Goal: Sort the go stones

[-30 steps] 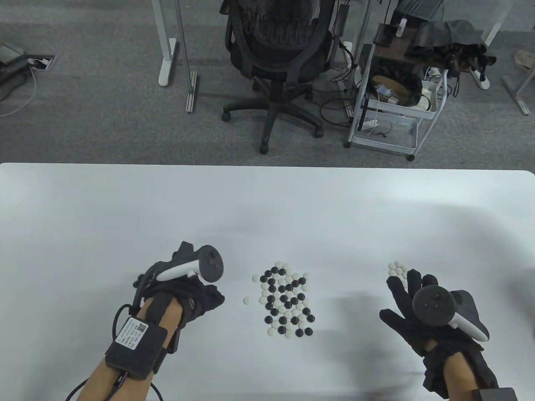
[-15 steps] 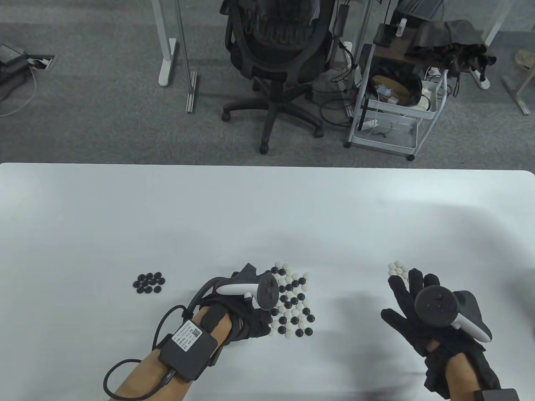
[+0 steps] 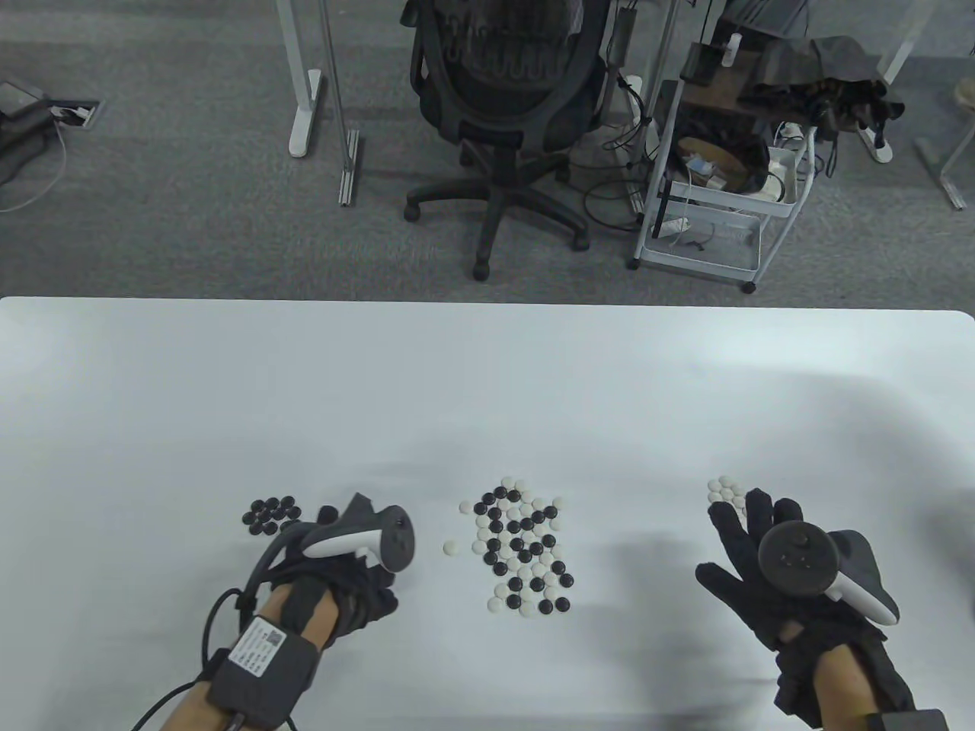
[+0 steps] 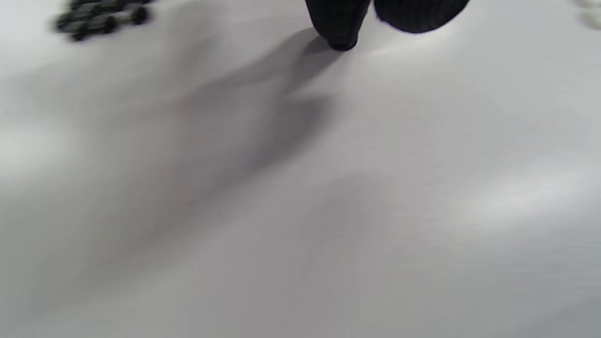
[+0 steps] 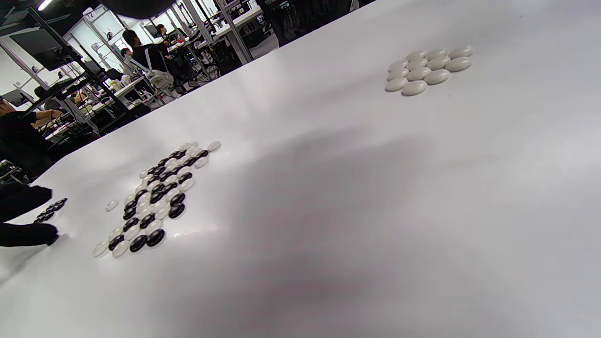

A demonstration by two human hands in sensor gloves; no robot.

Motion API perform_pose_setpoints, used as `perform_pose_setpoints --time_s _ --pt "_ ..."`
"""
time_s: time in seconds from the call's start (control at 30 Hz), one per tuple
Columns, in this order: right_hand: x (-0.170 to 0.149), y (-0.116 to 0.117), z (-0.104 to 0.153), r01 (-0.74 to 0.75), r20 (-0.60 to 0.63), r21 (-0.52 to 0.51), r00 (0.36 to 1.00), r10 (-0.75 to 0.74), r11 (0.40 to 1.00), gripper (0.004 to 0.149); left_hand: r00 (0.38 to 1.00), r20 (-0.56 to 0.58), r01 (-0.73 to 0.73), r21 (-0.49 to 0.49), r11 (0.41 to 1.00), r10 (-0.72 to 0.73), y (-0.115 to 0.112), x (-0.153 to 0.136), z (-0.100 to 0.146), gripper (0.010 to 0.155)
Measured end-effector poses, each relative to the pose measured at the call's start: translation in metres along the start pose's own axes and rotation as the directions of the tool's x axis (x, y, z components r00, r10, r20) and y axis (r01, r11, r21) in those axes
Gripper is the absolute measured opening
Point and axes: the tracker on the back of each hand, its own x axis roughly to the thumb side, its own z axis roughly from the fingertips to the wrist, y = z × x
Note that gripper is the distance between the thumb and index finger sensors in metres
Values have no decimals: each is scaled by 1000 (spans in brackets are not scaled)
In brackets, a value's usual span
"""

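Table view: the mixed pile (image 3: 522,544) is seen at lower centre, nearer the left hand (image 3: 346,579), whose curled fingers' contents cannot be told, than the empty, spread right hand (image 3: 750,575) by the white stones (image 3: 725,489).

An open-plan office or lab. Grey carpet (image 3: 190,190) runs past the white table (image 3: 487,381), with a floor socket box (image 3: 72,113) let into it. A black mesh swivel chair (image 3: 503,99) stands behind the table, flanked by white desk legs (image 3: 305,84). A white wire trolley (image 3: 716,190) holds boxes, cables and a power strip. In the right wrist view, rows of desks (image 5: 220,33) with monitors (image 5: 33,40) stretch away under ceiling lights, and people (image 5: 141,51) sit working at them.
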Motion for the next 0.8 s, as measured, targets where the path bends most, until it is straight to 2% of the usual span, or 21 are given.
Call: perform_pose_setpoints --time_s 0.1,0.17,0.23,0.33,0.8 --pt "0 0 0 -1 0 -1 1000 1 1000 79 984 -146 -109 -8 994 106 -10 -55 3 61" --pt "0 0 0 -3 -3 -2 1000 3 1000 79 960 -171 -224 5 975 221 -17 -80 3 61" --pt "0 1 0 -5 -6 -2 1000 5 1000 79 942 -194 -276 19 961 274 -21 -96 3 61" --pt "0 1 -1 -9 -11 4 1000 9 1000 79 930 -187 -315 32 949 315 -23 -104 0 61" --pt "1 2 -2 -11 -15 11 1000 11 1000 79 916 -236 -324 45 945 325 -17 -111 -11 64"
